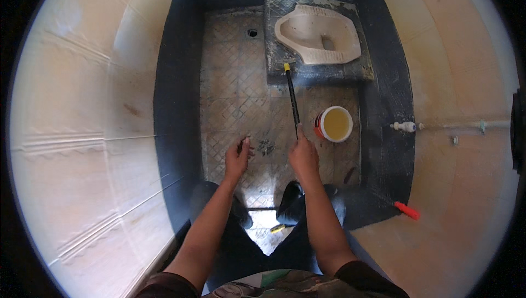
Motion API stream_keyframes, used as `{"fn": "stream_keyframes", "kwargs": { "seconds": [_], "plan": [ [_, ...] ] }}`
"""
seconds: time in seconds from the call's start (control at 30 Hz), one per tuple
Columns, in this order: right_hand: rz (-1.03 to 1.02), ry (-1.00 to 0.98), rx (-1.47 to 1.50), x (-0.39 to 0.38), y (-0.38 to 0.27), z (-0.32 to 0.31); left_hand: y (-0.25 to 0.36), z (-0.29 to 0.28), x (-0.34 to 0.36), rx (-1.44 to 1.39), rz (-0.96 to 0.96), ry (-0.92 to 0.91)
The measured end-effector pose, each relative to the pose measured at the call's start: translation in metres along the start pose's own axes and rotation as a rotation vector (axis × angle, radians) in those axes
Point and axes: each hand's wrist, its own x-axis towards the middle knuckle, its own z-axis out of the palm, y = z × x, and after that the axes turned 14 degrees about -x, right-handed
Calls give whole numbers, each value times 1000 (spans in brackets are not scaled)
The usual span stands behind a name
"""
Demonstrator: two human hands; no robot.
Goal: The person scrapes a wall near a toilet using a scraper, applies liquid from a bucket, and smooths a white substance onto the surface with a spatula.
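My right hand [304, 156] is closed around the lower end of a slim black rod with a yellow tip [293, 98]. The rod points away from me, its tip at the near edge of the raised toilet base; whether they touch I cannot tell. My left hand [239, 156] hovers over the floor with loosely bent fingers apart and nothing visible in it. A small heap of dark debris [266, 146] lies between my hands. Right of the rod stands a white and red bucket [336, 124] of yellowish liquid. Beyond it, a beige squat toilet [348, 38] is set in the dark base [329, 74].
Dark tiles [178, 101] line the lower walls. A drain hole [252, 33] opens in the patterned floor at the far left. On the right wall is a white tap [405, 127]; a red-handled tool [406, 210] sits lower. A yellow and black tool [278, 228] lies between my feet.
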Motion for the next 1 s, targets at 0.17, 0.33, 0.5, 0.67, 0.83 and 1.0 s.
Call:
{"fn": "stream_keyframes", "kwargs": {
  "seconds": [0.17, 0.33, 0.5, 0.67, 0.83, 1.0],
  "plan": [
    [-26, 54, 95, 7, -2, 26, -36, 1, 82, -72, 99, -77],
    [-112, 179, -13, -2, 7, 51, -81, 6, 105, 267, 92, -238],
    [-180, 252, 9, -9, 0, 78, -62, 14, 92, 784, 86, -502],
    [-189, 75, 185, -9, -6, 87, -64, -2, 77, 1053, 70, -669],
    [-294, 213, 178, -13, -1, 91, -62, -9, 71, 1026, 113, -627],
    [-343, 108, 323, -28, -27, 86, -69, -18, 71, 1015, 166, -641]
  ]
}}
